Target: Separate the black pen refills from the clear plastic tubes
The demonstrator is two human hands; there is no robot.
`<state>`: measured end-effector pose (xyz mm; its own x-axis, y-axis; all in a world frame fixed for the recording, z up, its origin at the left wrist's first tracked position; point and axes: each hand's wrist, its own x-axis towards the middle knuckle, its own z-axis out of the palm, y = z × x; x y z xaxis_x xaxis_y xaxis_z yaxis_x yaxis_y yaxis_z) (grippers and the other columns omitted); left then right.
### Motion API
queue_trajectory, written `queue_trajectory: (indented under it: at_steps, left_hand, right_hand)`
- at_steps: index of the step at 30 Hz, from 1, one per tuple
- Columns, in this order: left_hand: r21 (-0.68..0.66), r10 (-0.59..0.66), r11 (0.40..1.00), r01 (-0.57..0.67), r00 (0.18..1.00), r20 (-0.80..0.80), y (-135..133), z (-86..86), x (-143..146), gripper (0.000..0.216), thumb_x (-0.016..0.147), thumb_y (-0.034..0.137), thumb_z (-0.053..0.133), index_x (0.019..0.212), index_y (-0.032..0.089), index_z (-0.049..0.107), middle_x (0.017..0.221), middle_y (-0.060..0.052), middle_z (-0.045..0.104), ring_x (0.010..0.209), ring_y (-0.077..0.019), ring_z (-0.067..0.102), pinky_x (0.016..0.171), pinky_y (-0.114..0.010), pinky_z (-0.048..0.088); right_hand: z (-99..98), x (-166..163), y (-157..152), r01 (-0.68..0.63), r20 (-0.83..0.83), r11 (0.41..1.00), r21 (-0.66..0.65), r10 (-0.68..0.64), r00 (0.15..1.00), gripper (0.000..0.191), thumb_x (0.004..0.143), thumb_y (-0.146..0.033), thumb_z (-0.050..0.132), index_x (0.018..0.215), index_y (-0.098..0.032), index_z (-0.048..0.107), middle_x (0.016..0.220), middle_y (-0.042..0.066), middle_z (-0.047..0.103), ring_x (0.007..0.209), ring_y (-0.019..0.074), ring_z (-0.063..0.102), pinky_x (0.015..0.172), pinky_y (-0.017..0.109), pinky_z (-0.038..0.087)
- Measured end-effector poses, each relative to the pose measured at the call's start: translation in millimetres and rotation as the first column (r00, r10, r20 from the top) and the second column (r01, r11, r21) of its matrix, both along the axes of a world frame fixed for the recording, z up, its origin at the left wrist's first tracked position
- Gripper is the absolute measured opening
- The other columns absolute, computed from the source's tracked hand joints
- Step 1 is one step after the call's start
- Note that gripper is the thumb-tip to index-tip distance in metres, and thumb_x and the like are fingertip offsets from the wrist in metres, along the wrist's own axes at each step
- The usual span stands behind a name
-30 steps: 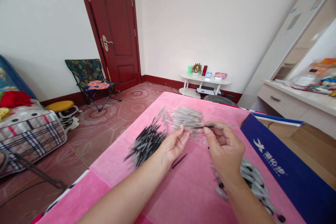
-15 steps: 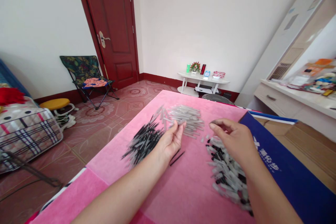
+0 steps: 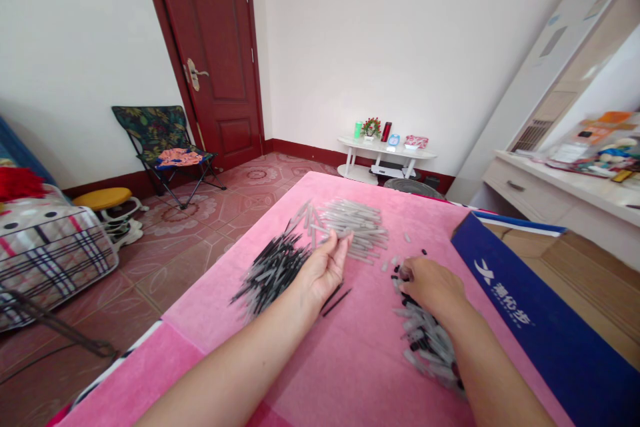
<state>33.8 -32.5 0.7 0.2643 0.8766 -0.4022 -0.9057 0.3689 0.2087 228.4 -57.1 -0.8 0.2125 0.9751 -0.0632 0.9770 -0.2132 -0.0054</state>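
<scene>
My left hand (image 3: pixel 327 267) is closed in a pinch, palm partly up, on a thin translucent pen barrel (image 3: pixel 323 235). Right behind it lies a pile of similar clear pen barrels (image 3: pixel 360 220). Beside its wrist, on the left, is a heap of thin black and clear pen refills (image 3: pixel 270 267), and two loose black sticks (image 3: pixel 337 302) rest near the palm. My right hand (image 3: pixel 430 283) points down with curled fingers at the upper end of a heap of clear and black pen caps (image 3: pixel 425 340). What its fingertips grip is hidden.
A pink cloth (image 3: pixel 350 360) covers the table. An open blue cardboard box (image 3: pixel 520 300) stands on the right beside the caps. A few loose small pieces (image 3: pixel 407 237) lie beyond the right hand. Farther off are a folding chair (image 3: pixel 155 133) and a white side table (image 3: pixel 390 149).
My right hand has dropped from above the caps onto the heap. A small black piece and a clear one now show beyond it. My left hand has hardly moved.
</scene>
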Motion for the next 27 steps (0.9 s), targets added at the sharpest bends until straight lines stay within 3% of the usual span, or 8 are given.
queue_trajectory:
  at_steps: [6, 11, 23, 27]
  left_hand:
    - [0.021, -0.010, 1.000, 0.010, 1.000, -0.001, 2.6, -5.9, -0.4, 0.009, 0.079, 0.009, 0.051, 0.074, 0.005, 0.058, 0.075, -0.012, 0.066, 0.070, -0.0146, 0.066, 0.057, -0.015, 0.055]
    - [0.025, -0.008, 1.000, 0.008, 1.000, -0.010, 3.3, -6.7, 0.4, 0.011, 0.079, 0.009, 0.050, 0.073, 0.005, 0.058, 0.074, -0.011, 0.066, 0.069, -0.0142, 0.066, 0.057, -0.015, 0.055]
    - [0.056, -0.012, 0.998, 0.015, 0.999, -0.040, 2.9, -11.9, 3.3, 0.010, 0.079, 0.009, 0.051, 0.074, 0.004, 0.059, 0.073, -0.011, 0.066, 0.068, -0.0140, 0.066, 0.057, -0.015, 0.055]
    - [0.053, -0.016, 0.998, 0.018, 0.999, -0.042, 3.2, -13.5, 3.9, 0.010, 0.079, 0.009, 0.051, 0.073, 0.005, 0.058, 0.074, -0.010, 0.066, 0.071, -0.0151, 0.066, 0.057, -0.015, 0.055]
  right_hand:
    - [-6.6, -0.7, 1.3, -0.017, 0.032, 1.000, 0.010, 0.016, 0.999, 0.015, 0.065, -0.026, 0.055, 0.075, -0.023, 0.066, 0.081, 0.009, 0.067, 0.077, 0.0258, 0.062, 0.059, 0.031, 0.039]
    - [-10.2, -6.0, 2.0, -0.041, 0.047, 0.995, 0.087, 0.037, 0.998, 0.024, 0.072, -0.019, 0.045, 0.080, -0.026, 0.066, 0.084, 0.008, 0.067, 0.079, 0.0248, 0.062, 0.059, 0.030, 0.040]
    - [-16.7, 2.8, 5.9, -0.047, 0.008, 0.995, 0.088, 0.047, 0.999, 0.015, 0.068, -0.033, 0.055, 0.073, -0.028, 0.069, 0.074, 0.005, 0.067, 0.075, 0.0229, 0.062, 0.057, 0.028, 0.039]
    - [-17.4, 1.5, 5.5, -0.046, 0.014, 0.995, 0.087, 0.045, 0.999, 0.015, 0.067, -0.026, 0.055, 0.073, -0.028, 0.068, 0.075, 0.005, 0.067, 0.074, 0.0222, 0.062, 0.057, 0.028, 0.038]
